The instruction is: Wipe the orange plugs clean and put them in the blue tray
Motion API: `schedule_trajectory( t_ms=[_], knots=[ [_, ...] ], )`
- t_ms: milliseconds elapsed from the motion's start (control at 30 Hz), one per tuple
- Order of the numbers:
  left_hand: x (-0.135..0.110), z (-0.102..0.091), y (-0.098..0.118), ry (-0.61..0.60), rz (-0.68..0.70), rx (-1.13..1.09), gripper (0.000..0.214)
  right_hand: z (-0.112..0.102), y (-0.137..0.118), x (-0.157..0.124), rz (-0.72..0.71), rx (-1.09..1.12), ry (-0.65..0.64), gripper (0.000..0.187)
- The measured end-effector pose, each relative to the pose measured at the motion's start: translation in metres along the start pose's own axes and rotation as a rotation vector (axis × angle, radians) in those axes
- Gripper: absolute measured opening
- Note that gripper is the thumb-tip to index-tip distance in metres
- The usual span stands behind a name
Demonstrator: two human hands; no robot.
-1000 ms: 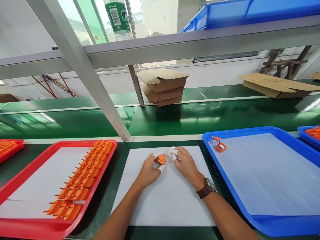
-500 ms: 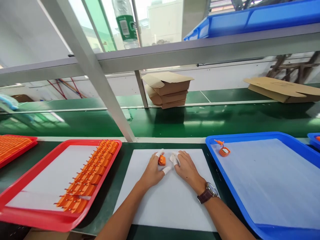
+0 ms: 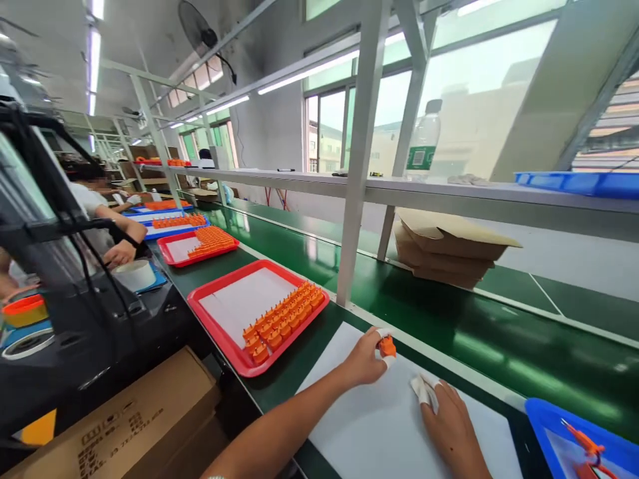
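Note:
My left hand (image 3: 363, 359) is closed, with white-covered thumb and fingertip pinching a small orange plastic part (image 3: 387, 346) over the far edge of a white sheet (image 3: 369, 419). Nearer to me on the same sheet, my right hand (image 3: 452, 426) holds a crumpled white cloth (image 3: 417, 387) between thumb and fingers; the fingertips are partly hidden by it. To the left, a red tray (image 3: 219, 346) carries rows of similar orange parts (image 3: 284, 322) with thin pins sticking up. At the lower right, a blue tray (image 3: 542, 409) holds an orange piece (image 3: 584, 442), cut off by the frame.
Behind the sheet runs a glossy green conveyor (image 3: 439, 319), with a metal post (image 3: 357, 166) and folded cardboard boxes (image 3: 444, 249). More trays (image 3: 200, 243) line the bench leftward. Another person's hand (image 3: 120, 253) is near a tape roll (image 3: 134, 274). A carton (image 3: 120, 419) stands lower left.
The view has swung left, bringing the other trays and a co-worker into sight. My left hand has closed on the orange part. My right hand still has the cloth, now farther from the left.

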State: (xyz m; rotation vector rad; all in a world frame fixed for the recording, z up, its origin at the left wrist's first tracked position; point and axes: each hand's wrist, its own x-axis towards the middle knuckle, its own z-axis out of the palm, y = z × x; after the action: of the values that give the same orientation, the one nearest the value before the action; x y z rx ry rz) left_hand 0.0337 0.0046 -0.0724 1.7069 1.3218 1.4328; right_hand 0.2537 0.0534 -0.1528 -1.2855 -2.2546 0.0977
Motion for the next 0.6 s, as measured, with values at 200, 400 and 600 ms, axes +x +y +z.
schedule_trajectory(
  t_ms=[200, 400, 600],
  knots=[
    [0.002, -0.054, 0.035, 0.081, 0.011, -0.081, 0.063, -0.006, 0.005, 0.005, -0.029, 0.035, -0.055, 0.019],
    [0.0, -0.155, 0.053, 0.286, -0.098, -0.02, 0.056, 0.001, 0.007, 0.007, -0.01, 0.049, -0.043, 0.019],
    [0.02, -0.259, 0.031, 0.437, -0.257, 0.229, 0.052, 0.006, 0.0, 0.002, 0.01, -0.071, -0.036, 0.024]
  ],
)
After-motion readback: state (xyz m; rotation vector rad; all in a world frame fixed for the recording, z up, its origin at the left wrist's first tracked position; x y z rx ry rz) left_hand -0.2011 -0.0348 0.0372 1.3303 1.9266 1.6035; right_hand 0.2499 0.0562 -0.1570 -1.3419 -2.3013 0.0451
